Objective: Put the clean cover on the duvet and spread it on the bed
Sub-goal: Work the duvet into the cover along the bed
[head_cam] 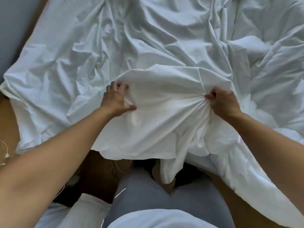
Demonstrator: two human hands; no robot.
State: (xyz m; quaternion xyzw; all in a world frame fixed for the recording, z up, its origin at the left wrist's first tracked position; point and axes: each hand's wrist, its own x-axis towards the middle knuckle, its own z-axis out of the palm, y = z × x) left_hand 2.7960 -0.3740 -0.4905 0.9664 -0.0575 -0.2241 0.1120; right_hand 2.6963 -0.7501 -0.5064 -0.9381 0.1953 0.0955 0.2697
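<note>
While the right hand [222,102] is clenching a tight bunch of the white cover [166,102], with gathers fanning out from its fist, the left hand [117,97] is pinching a fold of the same cloth between curled fingers and thumb. The cover is lying stretched between the 2 hands at the near edge, and its loose hem is hanging toward the person's grey trousers [148,203].

The fist is probably catching more than 1 layer, so a pull may end up dragging the cloth beneath along with it. The left pinch is looking lighter and could be slipping off under tension. The dangling hem is risking the floor or a foot.

Crumpled white bedding [148,38] is covering the whole surface and hiding the bed itself. Which layer is the duvet cannot be told. Brown floor [8,116] is showing at left, a grey-blue wall [9,30] is standing beyond it, and a white pillow-like bundle [85,206] is lying by the person's legs.
</note>
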